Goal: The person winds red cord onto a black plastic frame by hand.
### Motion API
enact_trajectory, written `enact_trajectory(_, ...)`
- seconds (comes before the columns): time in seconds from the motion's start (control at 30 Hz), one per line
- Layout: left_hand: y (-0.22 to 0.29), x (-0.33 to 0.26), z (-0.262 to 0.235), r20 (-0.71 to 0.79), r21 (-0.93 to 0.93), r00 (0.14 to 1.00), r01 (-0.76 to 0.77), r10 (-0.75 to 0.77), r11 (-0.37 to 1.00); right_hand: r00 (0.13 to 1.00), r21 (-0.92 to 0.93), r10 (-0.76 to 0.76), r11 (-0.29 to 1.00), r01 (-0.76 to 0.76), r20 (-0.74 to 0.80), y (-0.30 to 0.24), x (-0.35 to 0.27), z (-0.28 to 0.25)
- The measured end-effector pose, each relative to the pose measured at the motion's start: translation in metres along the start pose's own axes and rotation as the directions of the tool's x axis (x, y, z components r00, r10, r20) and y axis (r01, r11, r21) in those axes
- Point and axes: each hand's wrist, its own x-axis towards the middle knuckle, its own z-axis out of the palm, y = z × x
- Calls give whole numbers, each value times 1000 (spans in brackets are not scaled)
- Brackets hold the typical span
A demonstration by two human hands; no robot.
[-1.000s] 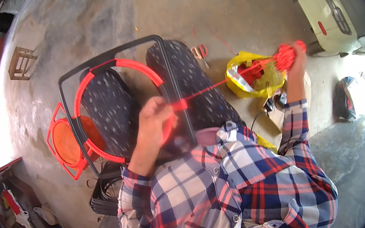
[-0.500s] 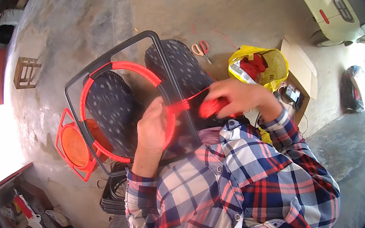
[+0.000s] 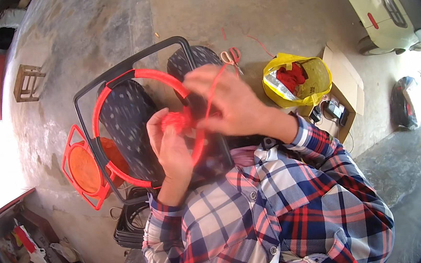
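Observation:
A black rectangular frame (image 3: 83, 127) with a round ring (image 3: 94, 110) in its middle rests tilted over my knees. Red cord is wound tightly around much of the ring, with bare black stretches between. My left hand (image 3: 172, 154) is closed on a bundle of red cord (image 3: 176, 121) at the ring's right side. Beside it, my right hand (image 3: 236, 102) is smeared by motion, its fingers close to the frame's right bar. A strand of red cord (image 3: 212, 93) curves across the right hand's fingers; whether they grip it is unclear.
Right of my knees stand a yellow bag (image 3: 281, 59) with red cord inside and an open cardboard box (image 3: 345, 75). Scissors (image 3: 231, 59) lie ahead on the floor. Left are an orange-wrapped frame (image 3: 85, 170), stacked black frames (image 3: 128, 228) and a wooden stool (image 3: 28, 83). A car (image 3: 385, 10) stands far right.
The red cord bundle has passed from my right hand to my left, inside the ring. My right hand has moved left and up, toward the frame's right bar.

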Motion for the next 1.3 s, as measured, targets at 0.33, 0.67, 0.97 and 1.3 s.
enact_trajectory(0.33,-4,2,-2,39,42,996,-84,82,996,936,438,345,854,-282,-69,16,-8,-35)
enact_trajectory(0.67,0,12,1,-69,-13,931,360,-360,933,712,678,650,398,-617,266,99,-111,-128)
enact_trajectory(0.97,-3,18,6,128,-94,898,434,-422,896,621,997,780,-45,-68,77,155,-155,-129)
enact_trajectory(1.3,-6,19,-1,124,84,823,548,-555,832,629,450,548,439,-777,551,48,-49,-33)
